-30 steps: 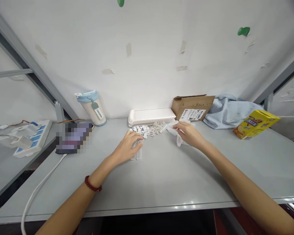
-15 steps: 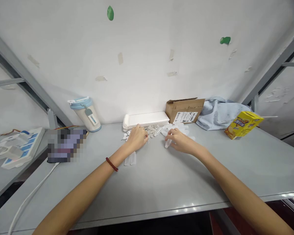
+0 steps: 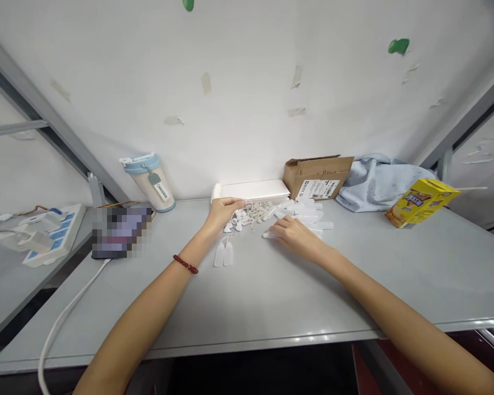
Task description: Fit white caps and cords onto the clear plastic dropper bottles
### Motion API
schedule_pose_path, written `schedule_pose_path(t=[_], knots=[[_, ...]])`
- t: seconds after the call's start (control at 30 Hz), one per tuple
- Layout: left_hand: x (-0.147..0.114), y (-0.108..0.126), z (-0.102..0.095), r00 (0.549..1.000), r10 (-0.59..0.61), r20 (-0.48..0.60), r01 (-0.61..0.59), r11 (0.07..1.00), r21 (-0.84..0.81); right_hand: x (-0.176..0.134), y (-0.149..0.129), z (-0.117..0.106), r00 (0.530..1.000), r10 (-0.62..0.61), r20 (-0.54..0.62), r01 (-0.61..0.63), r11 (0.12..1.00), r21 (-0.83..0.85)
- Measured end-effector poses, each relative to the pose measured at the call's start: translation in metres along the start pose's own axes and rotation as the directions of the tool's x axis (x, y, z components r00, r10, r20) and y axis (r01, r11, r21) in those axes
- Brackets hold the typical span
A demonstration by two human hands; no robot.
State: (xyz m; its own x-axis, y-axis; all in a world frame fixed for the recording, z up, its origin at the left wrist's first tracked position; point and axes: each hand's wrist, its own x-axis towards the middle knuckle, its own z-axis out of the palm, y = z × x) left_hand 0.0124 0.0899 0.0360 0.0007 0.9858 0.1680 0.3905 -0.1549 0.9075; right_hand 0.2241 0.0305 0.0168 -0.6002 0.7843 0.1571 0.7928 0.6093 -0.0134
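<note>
My left hand (image 3: 225,212) is closed, thumb and fingers pinched together at the edge of a pile of thin white cords (image 3: 260,213). What the pinch holds is too small to make out. My right hand (image 3: 293,235) curls over a small translucent plastic tag (image 3: 267,235), whose end sticks out past the fingertips. More translucent plastic tags (image 3: 307,209) lie heaped behind that hand. Small white pieces (image 3: 239,219) lie beside my left fingers. Two flat translucent tags (image 3: 224,255) with cords lie side by side on the table nearer to me.
Against the wall are a stack of white card strips (image 3: 255,190), a cardboard box (image 3: 319,178) and a bluish cloth (image 3: 376,184). A yellow drink carton (image 3: 420,203) with a straw stands right. Left are a tumbler (image 3: 150,184), a phone (image 3: 121,233) with a cable and a power strip (image 3: 57,236).
My left hand has moved away from me to the cord pile, uncovering the small white pieces. My right hand has turned palm down, lowering its tag toward the table. The view has shifted slightly.
</note>
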Motion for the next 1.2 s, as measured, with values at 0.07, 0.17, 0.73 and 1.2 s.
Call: schedule_pose_path(t=[0.07,0.17,0.73,1.2], knots=[[-0.007,0.003,-0.003,0.999,-0.027,0.017,0.028,0.999,-0.037,0.000,-0.004,0.003,1.000,-0.015,0.000,0.015,1.000,0.017],[-0.027,0.004,-0.008,0.999,0.006,0.036,-0.005,1.000,-0.027,-0.001,-0.010,0.008,0.995,0.010,-0.101,-0.001,0.996,0.090],[-0.081,0.018,-0.021,0.907,0.412,0.087,-0.420,0.870,0.258,-0.011,-0.044,0.009,0.930,0.037,-0.366,0.163,0.850,0.501],[-0.089,0.016,-0.015,0.871,0.484,0.085,-0.486,0.823,0.296,-0.016,-0.043,0.009,0.930,-0.033,-0.366,0.216,0.855,0.472]])
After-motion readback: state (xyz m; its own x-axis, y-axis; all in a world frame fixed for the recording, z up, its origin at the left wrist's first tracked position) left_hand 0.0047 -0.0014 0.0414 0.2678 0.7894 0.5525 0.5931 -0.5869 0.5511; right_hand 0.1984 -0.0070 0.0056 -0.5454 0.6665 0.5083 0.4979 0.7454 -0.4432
